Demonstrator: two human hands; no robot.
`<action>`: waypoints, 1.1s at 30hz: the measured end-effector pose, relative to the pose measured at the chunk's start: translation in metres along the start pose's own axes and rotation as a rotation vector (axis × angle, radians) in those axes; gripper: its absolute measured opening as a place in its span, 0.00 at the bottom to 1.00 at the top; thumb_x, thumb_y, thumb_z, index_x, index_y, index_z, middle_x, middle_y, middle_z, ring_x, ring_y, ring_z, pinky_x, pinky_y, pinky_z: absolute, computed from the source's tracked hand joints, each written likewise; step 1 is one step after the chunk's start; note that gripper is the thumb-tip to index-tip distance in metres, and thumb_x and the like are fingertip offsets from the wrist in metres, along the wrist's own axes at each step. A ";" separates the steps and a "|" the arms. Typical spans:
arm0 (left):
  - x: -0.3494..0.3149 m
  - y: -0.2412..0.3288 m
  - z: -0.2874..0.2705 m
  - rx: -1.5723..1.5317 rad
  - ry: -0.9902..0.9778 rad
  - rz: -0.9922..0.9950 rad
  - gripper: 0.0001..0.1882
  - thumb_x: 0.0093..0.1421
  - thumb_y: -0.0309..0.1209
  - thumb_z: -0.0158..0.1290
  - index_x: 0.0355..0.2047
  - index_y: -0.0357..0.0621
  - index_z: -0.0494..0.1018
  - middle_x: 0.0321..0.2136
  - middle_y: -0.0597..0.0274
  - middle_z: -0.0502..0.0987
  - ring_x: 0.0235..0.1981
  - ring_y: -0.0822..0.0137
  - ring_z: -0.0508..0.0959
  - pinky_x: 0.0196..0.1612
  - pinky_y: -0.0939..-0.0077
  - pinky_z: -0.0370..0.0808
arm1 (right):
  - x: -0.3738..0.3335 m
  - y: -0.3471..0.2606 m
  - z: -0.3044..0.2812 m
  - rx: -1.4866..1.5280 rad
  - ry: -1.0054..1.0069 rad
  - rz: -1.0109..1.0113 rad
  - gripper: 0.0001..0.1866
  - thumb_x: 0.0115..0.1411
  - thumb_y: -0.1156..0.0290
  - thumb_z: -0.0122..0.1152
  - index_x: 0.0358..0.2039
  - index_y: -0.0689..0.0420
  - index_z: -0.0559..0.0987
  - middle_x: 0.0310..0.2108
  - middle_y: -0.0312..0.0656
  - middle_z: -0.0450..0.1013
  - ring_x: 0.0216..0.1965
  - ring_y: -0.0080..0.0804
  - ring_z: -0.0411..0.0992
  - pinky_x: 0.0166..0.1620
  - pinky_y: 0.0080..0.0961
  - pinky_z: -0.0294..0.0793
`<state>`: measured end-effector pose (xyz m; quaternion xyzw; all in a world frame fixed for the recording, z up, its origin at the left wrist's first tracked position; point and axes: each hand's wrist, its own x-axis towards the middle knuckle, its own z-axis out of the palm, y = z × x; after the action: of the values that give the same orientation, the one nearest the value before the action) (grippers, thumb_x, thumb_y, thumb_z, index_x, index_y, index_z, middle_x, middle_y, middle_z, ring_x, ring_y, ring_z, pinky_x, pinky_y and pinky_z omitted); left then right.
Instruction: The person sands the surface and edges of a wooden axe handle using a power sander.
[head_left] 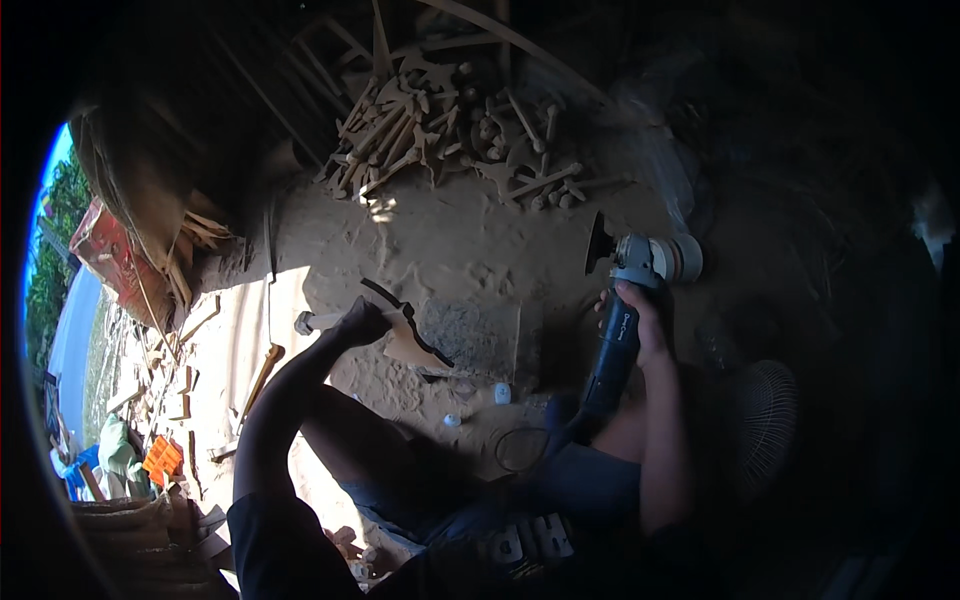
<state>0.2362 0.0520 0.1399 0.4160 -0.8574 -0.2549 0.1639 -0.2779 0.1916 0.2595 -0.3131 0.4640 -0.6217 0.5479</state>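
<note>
My left hand (364, 322) is closed around a pale carved wooden piece (415, 345). A knobbed end of it sticks out to the left of the fist, and a broad part with a dark, wavy edge shows to the right. My right hand (648, 318) grips an angle grinder (614, 350) by its dark body, near the head. The grinder stands tilted, its dark disc (598, 243) facing left, well apart from the wooden piece. Whether the disc is spinning cannot be made out.
Many carved wooden pieces (400, 130) lie heaped on the dusty ground ahead. A flat slab (470, 335) lies between my hands, with a small white container (502, 393) near it. A round wire guard (768, 425) stands at right. Wood scraps (185, 380) litter the sunlit left.
</note>
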 end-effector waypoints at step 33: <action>-0.041 -0.026 0.180 -0.212 0.621 -0.321 0.10 0.53 0.35 0.61 0.32 0.43 0.80 0.27 0.46 0.81 0.29 0.43 0.81 0.33 0.55 0.77 | 0.031 0.166 0.195 -0.984 -0.615 -0.037 0.45 0.47 0.58 0.77 0.59 0.68 0.65 0.46 0.61 0.78 0.48 0.53 0.81 0.51 0.43 0.79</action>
<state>0.1886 0.1253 -0.0247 0.5834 -0.6595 -0.2261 0.4167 -0.0441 0.1214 0.1764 -0.7051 0.5125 -0.2229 0.4365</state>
